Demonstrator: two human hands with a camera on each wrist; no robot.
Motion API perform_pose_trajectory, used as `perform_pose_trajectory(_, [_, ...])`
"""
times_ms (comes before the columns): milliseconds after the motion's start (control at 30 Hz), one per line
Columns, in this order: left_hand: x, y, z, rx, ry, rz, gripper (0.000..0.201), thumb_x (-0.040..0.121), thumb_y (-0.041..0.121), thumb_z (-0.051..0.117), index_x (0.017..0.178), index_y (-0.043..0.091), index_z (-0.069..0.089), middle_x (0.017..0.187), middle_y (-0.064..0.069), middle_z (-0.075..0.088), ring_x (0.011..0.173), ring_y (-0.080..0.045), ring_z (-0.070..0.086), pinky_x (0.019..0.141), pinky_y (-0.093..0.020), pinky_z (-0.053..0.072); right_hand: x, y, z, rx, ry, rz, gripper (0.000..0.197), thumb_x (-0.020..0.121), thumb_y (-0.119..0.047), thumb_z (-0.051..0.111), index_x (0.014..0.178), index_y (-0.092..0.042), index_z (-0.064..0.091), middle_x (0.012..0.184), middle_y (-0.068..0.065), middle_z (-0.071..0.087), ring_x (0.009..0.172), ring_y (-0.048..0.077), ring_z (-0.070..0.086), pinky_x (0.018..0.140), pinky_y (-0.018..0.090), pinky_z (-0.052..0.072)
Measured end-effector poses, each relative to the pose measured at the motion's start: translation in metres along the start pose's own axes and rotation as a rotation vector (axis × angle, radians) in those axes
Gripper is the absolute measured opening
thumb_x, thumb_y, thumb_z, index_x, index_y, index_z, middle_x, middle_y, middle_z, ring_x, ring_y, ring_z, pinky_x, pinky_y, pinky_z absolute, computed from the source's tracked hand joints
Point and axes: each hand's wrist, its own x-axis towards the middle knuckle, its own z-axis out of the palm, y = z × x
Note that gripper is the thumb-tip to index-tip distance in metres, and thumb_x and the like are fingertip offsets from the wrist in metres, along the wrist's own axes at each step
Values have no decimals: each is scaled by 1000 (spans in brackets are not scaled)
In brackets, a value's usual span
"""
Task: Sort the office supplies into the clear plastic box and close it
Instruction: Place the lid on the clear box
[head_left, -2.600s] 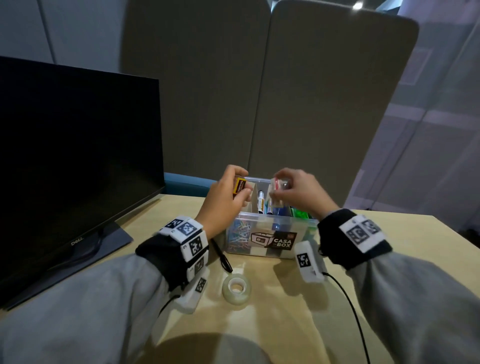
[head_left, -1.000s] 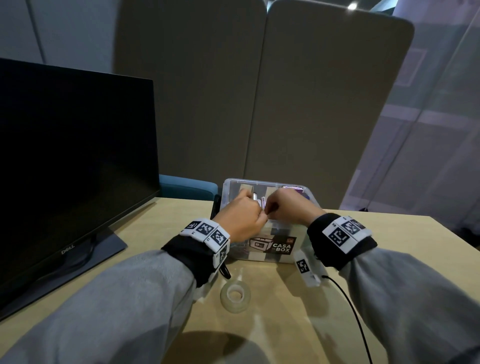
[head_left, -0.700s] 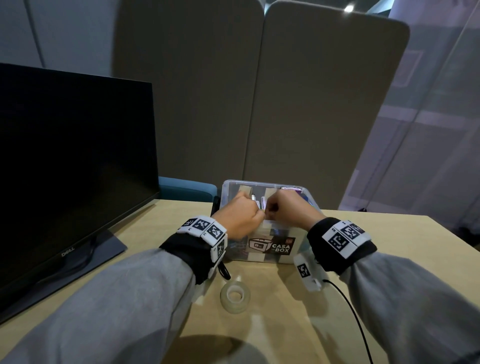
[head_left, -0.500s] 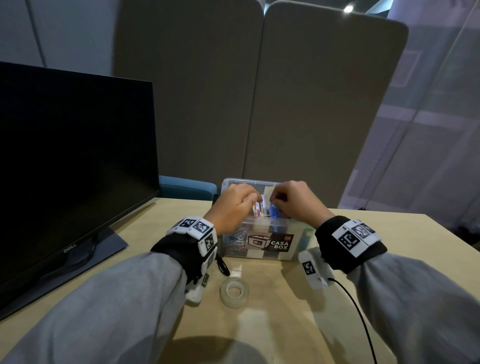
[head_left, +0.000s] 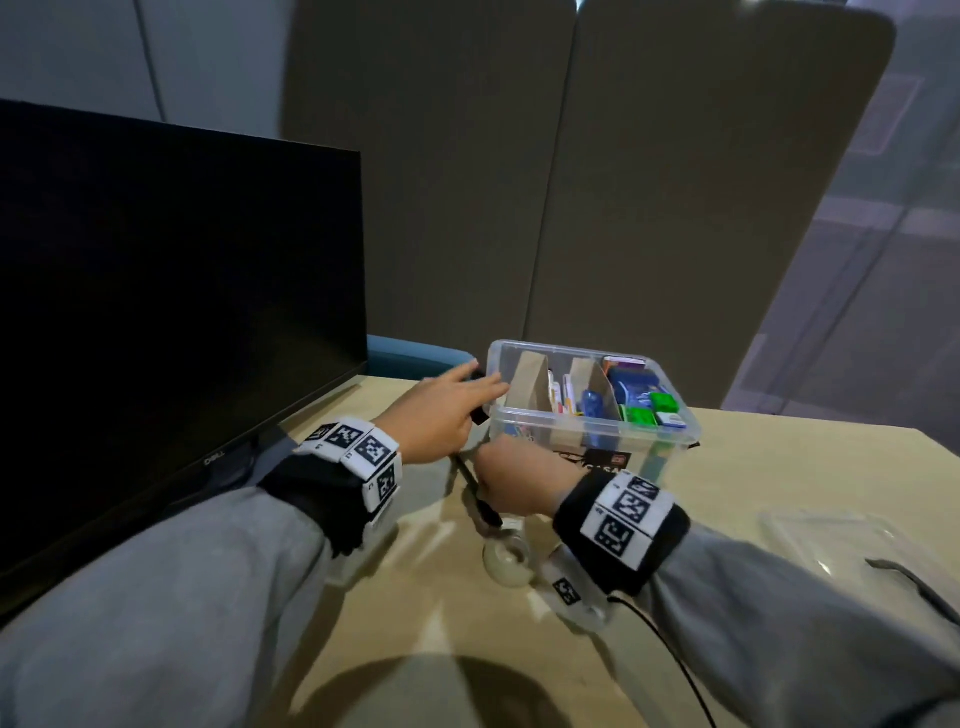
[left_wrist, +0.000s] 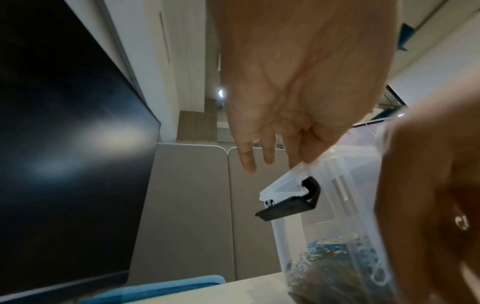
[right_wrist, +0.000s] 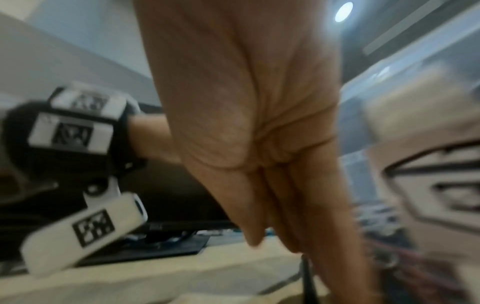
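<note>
The clear plastic box (head_left: 670, 434) stands open on the desk, with cardboard dividers, pens and green and blue items inside. My left hand (head_left: 441, 410) lies with straight fingers against the box's left rim, by the black latch (left_wrist: 293, 203). My right hand (head_left: 511, 480) is low in front of the box. Its fingers (right_wrist: 291, 216) point straight down at a black pen (head_left: 480, 496) lying on the desk; contact is hidden. A clear tape roll (head_left: 506, 558) lies just in front of that hand. The box (left_wrist: 337, 205) shows coloured clips through its wall.
A large black monitor (head_left: 156, 312) fills the left side, its stand (right_wrist: 155, 246) on the desk. A clear lid (head_left: 841, 545) lies on the desk at the right. Grey partition panels stand behind. A black cable (head_left: 670, 654) trails from my right wrist.
Both hands have come out of the box. The left has gone to the box's left rim. The right has dropped to the desk in front, at the black pen.
</note>
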Motion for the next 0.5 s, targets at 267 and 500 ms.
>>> perform_pose_trajectory(267, [0,10,-6,36,-84,-46,74,94,2,46,154,34,17,162,13,12,150,-14,6,119,-42,26,30,-30,24,-168,-148,125,41,101,-13,44,138,4,42,137,22,49,123,35,52,100,40,42])
perform_pose_trajectory(500, [1,6,-14,-35,-146,-41,76,92,-5,39,153,36,21,162,14,13,150,-16,13,119,-38,23,3,-29,-11,-89,-252,87,35,85,-16,67,115,0,60,105,14,64,96,30,64,80,34,53])
